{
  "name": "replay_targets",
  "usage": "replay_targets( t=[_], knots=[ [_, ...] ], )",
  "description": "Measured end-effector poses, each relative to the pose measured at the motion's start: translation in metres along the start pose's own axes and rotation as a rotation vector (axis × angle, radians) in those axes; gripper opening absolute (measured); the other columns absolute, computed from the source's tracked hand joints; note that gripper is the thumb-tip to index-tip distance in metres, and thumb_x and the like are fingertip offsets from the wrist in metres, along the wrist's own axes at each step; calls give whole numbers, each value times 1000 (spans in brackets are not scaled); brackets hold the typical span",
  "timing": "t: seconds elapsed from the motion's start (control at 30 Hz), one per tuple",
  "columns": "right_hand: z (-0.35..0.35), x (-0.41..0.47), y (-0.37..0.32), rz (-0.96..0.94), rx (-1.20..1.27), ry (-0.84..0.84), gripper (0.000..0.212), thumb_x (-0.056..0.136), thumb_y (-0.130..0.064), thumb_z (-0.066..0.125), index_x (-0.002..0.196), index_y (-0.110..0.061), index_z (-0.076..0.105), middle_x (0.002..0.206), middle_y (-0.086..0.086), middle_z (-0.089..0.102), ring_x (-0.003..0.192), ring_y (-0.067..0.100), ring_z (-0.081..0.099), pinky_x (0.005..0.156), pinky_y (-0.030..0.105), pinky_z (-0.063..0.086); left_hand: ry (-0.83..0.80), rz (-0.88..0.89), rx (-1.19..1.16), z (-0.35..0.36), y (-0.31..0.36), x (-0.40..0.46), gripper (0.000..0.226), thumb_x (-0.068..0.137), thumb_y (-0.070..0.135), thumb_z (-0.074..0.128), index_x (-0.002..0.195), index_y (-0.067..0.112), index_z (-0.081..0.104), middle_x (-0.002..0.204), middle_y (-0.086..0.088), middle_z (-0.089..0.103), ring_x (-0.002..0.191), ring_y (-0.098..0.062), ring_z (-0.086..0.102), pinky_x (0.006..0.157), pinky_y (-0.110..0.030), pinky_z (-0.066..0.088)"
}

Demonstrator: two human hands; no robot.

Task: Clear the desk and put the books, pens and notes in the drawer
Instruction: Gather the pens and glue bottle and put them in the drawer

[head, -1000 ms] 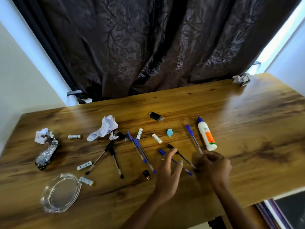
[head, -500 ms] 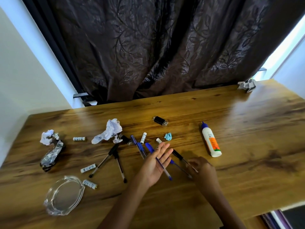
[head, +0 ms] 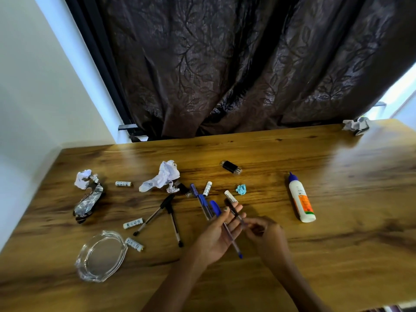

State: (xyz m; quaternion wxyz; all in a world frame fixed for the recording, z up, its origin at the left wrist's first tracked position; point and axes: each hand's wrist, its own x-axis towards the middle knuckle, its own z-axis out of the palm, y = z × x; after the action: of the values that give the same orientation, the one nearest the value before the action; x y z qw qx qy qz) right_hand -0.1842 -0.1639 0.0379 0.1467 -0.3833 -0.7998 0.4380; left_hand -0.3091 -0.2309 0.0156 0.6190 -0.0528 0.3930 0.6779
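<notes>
My left hand [head: 213,236] lies palm up over the desk's middle with its fingers straight. A blue-capped pen [head: 234,245] rests along that palm. My right hand [head: 267,237] pinches a thin black pen [head: 233,209] and holds it across the left fingertips. Another blue pen [head: 199,198] lies on the wooden desk [head: 337,255] just beyond the left hand. Two black pens [head: 155,216] lie crossed to its left. No drawer, book or note is in view.
Several white batteries [head: 132,223] are scattered around the pens. Crumpled white paper [head: 164,176], a foil wrapper [head: 89,200] and a glass ashtray [head: 101,255] lie at the left. A glue bottle [head: 300,199] lies at the right, with a black stick [head: 230,167] and a blue scrap [head: 241,189] behind.
My left hand turned palm up and took a blue-capped pen onto it. My right hand lifted the black pen off the desk and brought it to the left fingers.
</notes>
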Motion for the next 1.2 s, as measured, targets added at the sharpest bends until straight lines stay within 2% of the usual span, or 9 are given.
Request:
replay_targets(
  t=[0.17, 0.27, 0.4, 0.5, 0.63, 0.73, 0.93, 1.1, 1.2],
  knots=[
    [11, -5, -19, -66, 17, -94, 29, 88, -8, 58, 97, -35, 57, 82, -28, 55, 77, -17, 57, 67, 4, 46, -105, 18, 52, -1, 2, -2, 49, 86, 24, 54, 133, 12, 51, 132, -3, 58, 118, -17, 58, 106, -40, 40],
    [7, 0, -9, -45, 7, -75, 21, 90, -11, 57, 100, -28, 64, 91, -18, 63, 80, -10, 61, 66, 7, 48, -96, 13, 16, -5, 2, -5, 43, 87, 17, 51, 129, 11, 54, 128, -5, 61, 115, -19, 61, 103, -39, 44],
    [-6, 11, 15, 14, -310, 4, 26, 92, -20, 53, 117, -24, 58, 114, -6, 58, 96, 2, 55, 79, 15, 45, -61, 25, -58, -10, 6, -9, 41, 86, 14, 49, 126, 10, 56, 129, -9, 61, 113, -21, 62, 92, -34, 52],
    [-4, 10, 30, -30, -544, -91, 34, 94, -29, 46, 128, -27, 49, 129, -3, 46, 118, 10, 43, 93, 21, 42, -51, 51, -61, -14, 9, -10, 36, 93, 14, 43, 126, 10, 55, 131, -10, 59, 114, -21, 61, 92, -33, 51],
    [0, 9, 30, 49, -462, -77, 21, 94, -27, 48, 112, -29, 59, 109, -7, 57, 93, 2, 51, 74, 15, 45, -37, 64, -55, -18, 11, -12, 35, 94, 15, 43, 127, 10, 55, 130, -9, 59, 117, -22, 59, 95, -34, 49],
    [-5, 5, 17, 105, -157, 1, 13, 89, -18, 59, 89, -31, 61, 82, -17, 58, 75, -2, 55, 59, 10, 41, -16, 69, -56, -19, 10, -14, 36, 91, 14, 47, 125, 9, 57, 127, -10, 62, 114, -22, 61, 97, -35, 47],
    [13, -2, -24, -13, 12, -122, 16, 88, -15, 59, 93, -31, 62, 82, -13, 64, 75, -3, 63, 62, 11, 50, -16, 80, -44, -14, 5, -21, 40, 84, 18, 56, 123, 6, 58, 118, -12, 66, 97, -19, 69, 80, -32, 56],
    [30, 1, -30, -101, -39, -164, 10, 87, -15, 62, 94, -20, 67, 78, -11, 65, 71, 0, 64, 64, 14, 52, -30, 98, -22, -16, 9, -30, 27, 84, 19, 58, 104, 8, 73, 116, -13, 67, 106, -21, 66, 88, -35, 53],
    [36, 2, -29, -137, -68, -201, 9, 86, -14, 62, 93, -17, 67, 78, -12, 64, 72, 2, 64, 66, 13, 52, 11, 88, -22, -22, 9, -35, 36, 84, 15, 60, 119, 6, 63, 120, -12, 65, 107, -21, 65, 79, -31, 58]
  ],
)
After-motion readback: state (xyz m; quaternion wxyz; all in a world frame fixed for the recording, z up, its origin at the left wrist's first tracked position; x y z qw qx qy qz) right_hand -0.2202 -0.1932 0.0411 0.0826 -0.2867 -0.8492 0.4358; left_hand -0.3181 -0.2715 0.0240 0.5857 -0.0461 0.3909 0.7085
